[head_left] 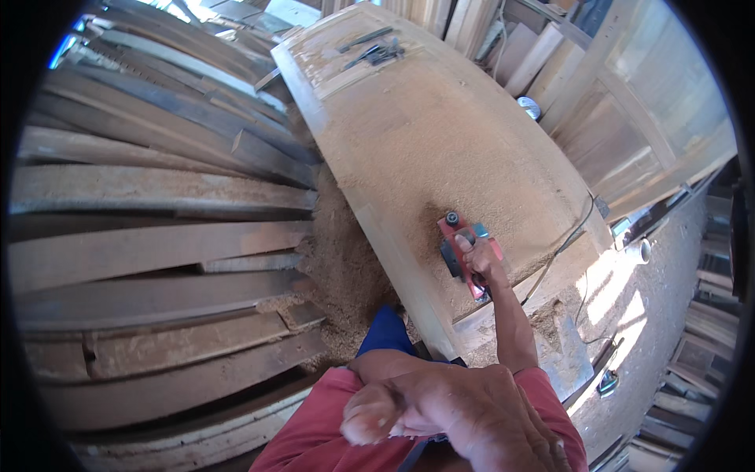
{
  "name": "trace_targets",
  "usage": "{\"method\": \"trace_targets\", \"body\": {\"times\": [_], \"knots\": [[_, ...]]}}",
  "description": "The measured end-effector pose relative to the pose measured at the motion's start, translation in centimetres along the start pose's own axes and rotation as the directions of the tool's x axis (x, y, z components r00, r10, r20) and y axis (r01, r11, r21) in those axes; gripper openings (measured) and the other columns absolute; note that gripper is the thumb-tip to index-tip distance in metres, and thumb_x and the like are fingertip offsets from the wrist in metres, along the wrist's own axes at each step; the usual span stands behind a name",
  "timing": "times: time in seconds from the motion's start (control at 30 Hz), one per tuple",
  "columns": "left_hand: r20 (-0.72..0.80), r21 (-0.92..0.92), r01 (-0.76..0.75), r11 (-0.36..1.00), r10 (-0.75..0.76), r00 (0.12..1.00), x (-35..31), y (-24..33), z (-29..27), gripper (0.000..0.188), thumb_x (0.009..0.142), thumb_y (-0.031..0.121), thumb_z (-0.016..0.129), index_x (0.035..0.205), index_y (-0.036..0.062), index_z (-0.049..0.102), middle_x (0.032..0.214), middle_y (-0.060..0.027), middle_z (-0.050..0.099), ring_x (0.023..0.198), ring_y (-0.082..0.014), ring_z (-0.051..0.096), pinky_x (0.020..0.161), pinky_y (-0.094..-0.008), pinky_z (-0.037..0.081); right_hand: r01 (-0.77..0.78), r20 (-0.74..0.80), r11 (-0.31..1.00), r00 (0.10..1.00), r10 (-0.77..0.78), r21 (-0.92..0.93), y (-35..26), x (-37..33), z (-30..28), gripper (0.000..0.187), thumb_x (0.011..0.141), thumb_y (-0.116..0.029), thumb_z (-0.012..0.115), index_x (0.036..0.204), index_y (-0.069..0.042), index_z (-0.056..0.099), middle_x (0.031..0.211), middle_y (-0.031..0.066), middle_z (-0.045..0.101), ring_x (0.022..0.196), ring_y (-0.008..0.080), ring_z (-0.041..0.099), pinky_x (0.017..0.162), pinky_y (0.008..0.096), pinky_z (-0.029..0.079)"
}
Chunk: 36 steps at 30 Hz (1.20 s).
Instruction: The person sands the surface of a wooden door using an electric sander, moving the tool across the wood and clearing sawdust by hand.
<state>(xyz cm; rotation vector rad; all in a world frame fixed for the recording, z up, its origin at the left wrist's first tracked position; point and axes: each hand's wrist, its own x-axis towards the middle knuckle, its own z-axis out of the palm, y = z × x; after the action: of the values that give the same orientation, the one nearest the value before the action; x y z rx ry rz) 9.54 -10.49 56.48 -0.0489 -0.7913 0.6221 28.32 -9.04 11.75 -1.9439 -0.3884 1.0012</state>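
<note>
My right hand point(479, 256) is wrapped round the handle of a red electric hand planer point(454, 234) with a black front knob. The planer rests on a broad wooden panel point(376, 228) near its close end, and shavings are spread over most of the surface. A black cord point(560, 250) lies across the panel's right corner. Close to the camera, in front of my red clothing, is my left hand point(472, 409). Its thumb stands apart from the other fingers, which are partly hidden, and I see nothing held in it.
Long boards point(157, 244) are stacked all along the left, and a heap of shavings point(346, 259) lies between them and the panel. Dark metal tools point(377, 53) lie at the panel's far end. A panelled wooden door point(629, 118) leans at the right. More wood is piled at far right.
</note>
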Motion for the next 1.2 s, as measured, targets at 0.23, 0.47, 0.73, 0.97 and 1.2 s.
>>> {"method": "trace_targets", "body": {"times": [0.23, 0.47, 0.73, 0.97, 1.2], "knots": [[-0.172, 0.710, 0.315, 0.630, -0.280, 0.945, -0.4, 18.3, -11.4, 0.059, 0.108, 0.043, 0.043, 0.143, -0.0043, 0.048, 0.119, -0.0290, 0.064, 0.112, -0.0446, 0.063, 0.096, -0.0565, 0.048, 0.016, -0.069, 0.998, 0.998, -0.012, 0.064, -0.2, -2.5, 1.4, 0.027, 0.100, -0.037, 0.071, 0.101, -0.010, 0.066, 0.059, -0.0063, 0.048, 0.044, 0.0056, 0.041, 0.040, 0.0285, 0.029], [-0.359, -0.225, 0.220, -0.949, 0.291, 0.887, -0.2, 53.9, -13.2, 0.055, 0.096, 0.031, 0.066, 0.140, -0.0002, 0.056, 0.143, -0.0259, 0.056, 0.136, -0.0413, 0.049, 0.117, -0.0519, 0.036, -0.083, -0.095, 0.996, 0.992, 0.086, 0.040, -4.9, -4.3, 2.3, 0.034, 0.101, -0.040, 0.067, 0.108, -0.006, 0.067, 0.060, -0.0033, 0.050, 0.048, 0.0078, 0.046, 0.043, 0.0293, 0.034], [-0.462, -0.845, -0.188, -0.501, 0.504, 0.729, -0.9, 66.0, -9.2, 0.044, 0.090, 0.038, 0.067, 0.123, 0.0078, 0.068, 0.128, -0.0148, 0.065, 0.127, -0.0307, 0.055, 0.112, -0.0477, 0.034, -0.337, -0.130, 0.928, 0.939, 0.319, -0.159, -12.9, -4.8, 1.9, 0.062, 0.099, -0.061, 0.062, 0.083, 0.000, 0.065, 0.062, 0.0062, 0.056, 0.053, 0.0165, 0.055, 0.051, 0.0385, 0.043], [-0.488, -0.832, -0.328, -0.447, 0.309, 0.817, -2.7, 69.6, -10.3, 0.036, 0.088, 0.041, 0.066, 0.106, 0.0096, 0.067, 0.109, -0.0101, 0.067, 0.109, -0.0282, 0.061, 0.098, -0.0440, 0.042, -0.339, -0.142, 0.936, 0.936, 0.324, -0.099, -15.3, -5.5, 1.8, 0.074, 0.095, -0.070, 0.058, 0.084, 0.002, 0.067, 0.065, 0.0106, 0.063, 0.063, 0.0223, 0.065, 0.064, 0.0420, 0.053], [-0.582, -0.797, -0.441, -0.413, 0.328, 0.745, -2.7, 67.6, -12.3, 0.035, 0.090, 0.044, 0.065, 0.103, 0.0114, 0.065, 0.105, -0.0083, 0.064, 0.105, -0.0262, 0.061, 0.090, -0.0412, 0.045, -0.252, -0.268, 0.958, 0.940, 0.209, -0.139, -9.4, -5.1, 4.5, 0.064, 0.099, -0.063, 0.056, 0.101, -0.001, 0.070, 0.082, 0.0201, 0.071, 0.084, 0.0352, 0.071, 0.082, 0.0470, 0.054]]}}
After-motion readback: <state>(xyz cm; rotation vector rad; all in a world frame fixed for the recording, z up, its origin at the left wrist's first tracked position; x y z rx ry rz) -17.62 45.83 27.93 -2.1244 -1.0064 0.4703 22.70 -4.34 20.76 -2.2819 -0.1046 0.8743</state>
